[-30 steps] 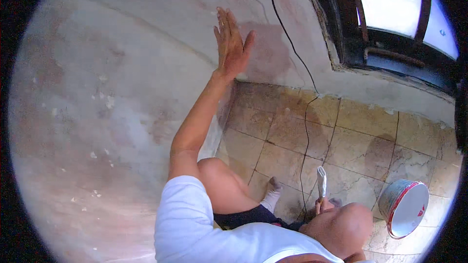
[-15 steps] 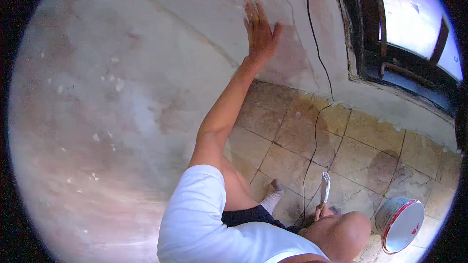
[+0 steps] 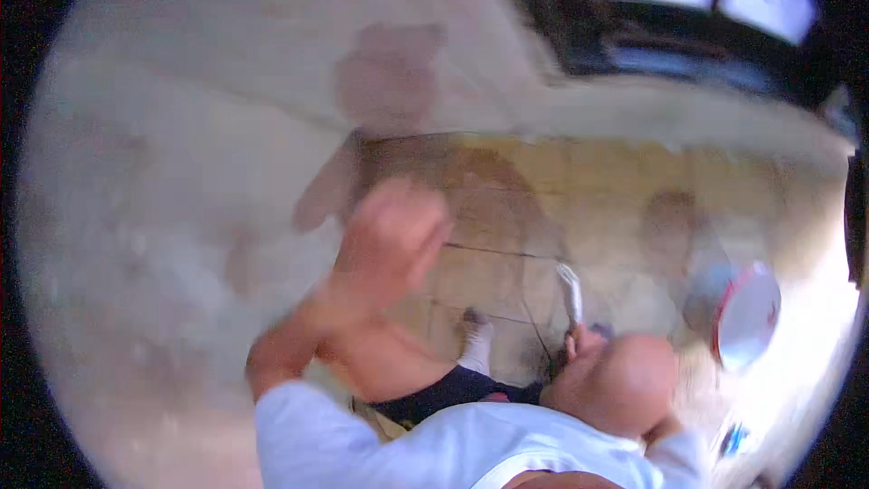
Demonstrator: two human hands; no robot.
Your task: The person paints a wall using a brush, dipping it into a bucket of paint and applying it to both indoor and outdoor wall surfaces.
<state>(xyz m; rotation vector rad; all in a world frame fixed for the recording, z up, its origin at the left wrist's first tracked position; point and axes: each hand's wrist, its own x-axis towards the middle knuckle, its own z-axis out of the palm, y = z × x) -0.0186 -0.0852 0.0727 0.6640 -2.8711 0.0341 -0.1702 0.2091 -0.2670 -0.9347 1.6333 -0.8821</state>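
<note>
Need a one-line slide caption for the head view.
Blurred head view: left hand raised off the plaster wall, right hand gripping a white-bladed tool above a tiled floor beside a bucket.

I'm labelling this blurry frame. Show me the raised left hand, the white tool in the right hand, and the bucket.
Left hand (image 3: 389, 231), head view, on the back of the hand.
White tool (image 3: 570, 288), head view, on its blade.
Bucket (image 3: 747, 315), head view, on its white inside.

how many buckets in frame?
1: a bucket with a red rim stands on the tiled floor at the right, beyond the raised knee. The picture is blurred, so others could be missed.
</note>
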